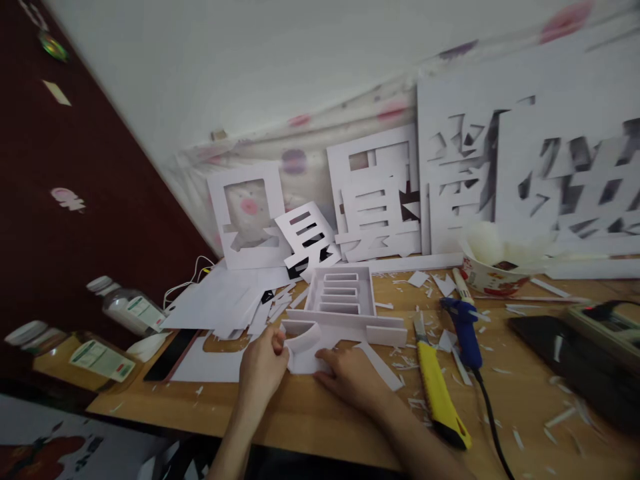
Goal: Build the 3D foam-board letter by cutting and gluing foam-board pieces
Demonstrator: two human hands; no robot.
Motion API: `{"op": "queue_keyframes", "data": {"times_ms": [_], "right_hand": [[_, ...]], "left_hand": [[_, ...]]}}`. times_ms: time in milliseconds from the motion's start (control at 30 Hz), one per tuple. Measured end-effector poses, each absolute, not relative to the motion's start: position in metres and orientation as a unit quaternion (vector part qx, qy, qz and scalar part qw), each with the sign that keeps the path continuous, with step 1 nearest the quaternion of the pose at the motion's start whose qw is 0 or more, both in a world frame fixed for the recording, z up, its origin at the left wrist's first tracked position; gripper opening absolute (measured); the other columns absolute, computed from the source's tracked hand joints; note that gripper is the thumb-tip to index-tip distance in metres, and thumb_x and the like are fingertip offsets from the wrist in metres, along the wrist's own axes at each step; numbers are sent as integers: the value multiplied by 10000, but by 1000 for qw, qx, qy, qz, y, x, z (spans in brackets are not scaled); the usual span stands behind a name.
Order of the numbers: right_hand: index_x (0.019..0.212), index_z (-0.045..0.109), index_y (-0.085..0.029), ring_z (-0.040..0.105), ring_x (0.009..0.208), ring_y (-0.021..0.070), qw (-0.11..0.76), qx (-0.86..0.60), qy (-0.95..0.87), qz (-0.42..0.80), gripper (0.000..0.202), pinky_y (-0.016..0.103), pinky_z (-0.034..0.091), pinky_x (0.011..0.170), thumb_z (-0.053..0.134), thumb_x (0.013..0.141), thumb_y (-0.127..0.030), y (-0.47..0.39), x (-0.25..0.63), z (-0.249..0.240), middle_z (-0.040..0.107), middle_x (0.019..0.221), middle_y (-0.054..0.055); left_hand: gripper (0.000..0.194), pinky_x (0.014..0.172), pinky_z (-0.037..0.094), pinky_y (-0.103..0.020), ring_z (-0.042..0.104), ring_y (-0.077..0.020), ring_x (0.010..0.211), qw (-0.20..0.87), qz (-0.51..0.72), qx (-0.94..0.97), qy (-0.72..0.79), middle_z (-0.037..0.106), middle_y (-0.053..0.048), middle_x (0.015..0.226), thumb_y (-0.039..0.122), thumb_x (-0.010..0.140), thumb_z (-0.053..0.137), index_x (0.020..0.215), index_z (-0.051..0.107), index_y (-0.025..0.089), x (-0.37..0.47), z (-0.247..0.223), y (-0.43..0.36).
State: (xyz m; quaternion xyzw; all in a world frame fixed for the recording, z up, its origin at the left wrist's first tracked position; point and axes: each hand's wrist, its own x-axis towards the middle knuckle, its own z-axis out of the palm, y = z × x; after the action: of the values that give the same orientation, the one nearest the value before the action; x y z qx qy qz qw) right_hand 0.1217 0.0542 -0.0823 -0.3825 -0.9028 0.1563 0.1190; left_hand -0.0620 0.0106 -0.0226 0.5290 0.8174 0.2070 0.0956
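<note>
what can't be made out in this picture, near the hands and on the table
Head view: where the left hand meets the white, raised-walled board piece; its own fingers hide this.
Head view: print on the green-and-white label of the nearer clear, white-capped bottle; too small.
Head view: far end of the black cord of the blue glue gun; bottom edge cuts it off.

The walled character [345,323] is coloured white, the worktop [305,420] tan, the cutter [436,387] yellow and black, the glue gun [468,335] blue; beyond the far edge, sheeting [305,173] is patterned with pink and purple spots
</note>
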Motion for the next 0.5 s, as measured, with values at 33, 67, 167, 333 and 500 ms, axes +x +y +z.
{"op": "queue_keyframes", "data": {"times_ms": [33, 67, 167, 333, 500], "right_hand": [[1118, 673, -242, 695, 859, 269, 120, -382, -903, 156, 294, 306, 388, 681, 599, 889, -412, 54, 122, -83, 753, 947, 96], [1126, 671, -244, 695, 868, 272, 121, -383, -903, 156, 301, 307, 389, 683, 601, 887, -412, 54, 121, -83, 753, 950, 96], [1142, 670, -244, 696, 873, 281, 121, -385, -902, 154, 319, 309, 392, 679, 606, 883, -419, 55, 121, -83, 753, 947, 102], [1105, 681, -233, 693, 879, 281, 118, -382, -904, 151, 304, 305, 397, 675, 605, 884, -428, 55, 122, -82, 748, 961, 115], [1140, 672, -229, 695, 887, 278, 116, -381, -904, 153, 336, 303, 401, 685, 601, 889, -440, 55, 121, -83, 753, 949, 115]], "left_hand": [[185, 680, 390, -258, 634, -194, 737, 96, 204, 528, 819, 649, 18, 682, 59, 760, 607, 869, 592, 208, -62, -22, 10], [181, 680, 388, -259, 638, -195, 742, 97, 202, 527, 820, 654, 18, 685, 63, 764, 607, 871, 592, 209, -61, -21, 10], [173, 678, 385, -259, 650, -199, 755, 99, 194, 525, 823, 671, 15, 698, 71, 773, 611, 869, 592, 214, -60, -19, 9], [150, 693, 393, -266, 665, -210, 790, 103, 182, 523, 826, 702, 4, 733, 93, 795, 608, 878, 586, 216, -59, -16, 8], [134, 691, 390, -280, 673, -229, 824, 105, 170, 517, 832, 725, -1, 759, 123, 810, 613, 897, 578, 219, -58, -15, 8]]}}
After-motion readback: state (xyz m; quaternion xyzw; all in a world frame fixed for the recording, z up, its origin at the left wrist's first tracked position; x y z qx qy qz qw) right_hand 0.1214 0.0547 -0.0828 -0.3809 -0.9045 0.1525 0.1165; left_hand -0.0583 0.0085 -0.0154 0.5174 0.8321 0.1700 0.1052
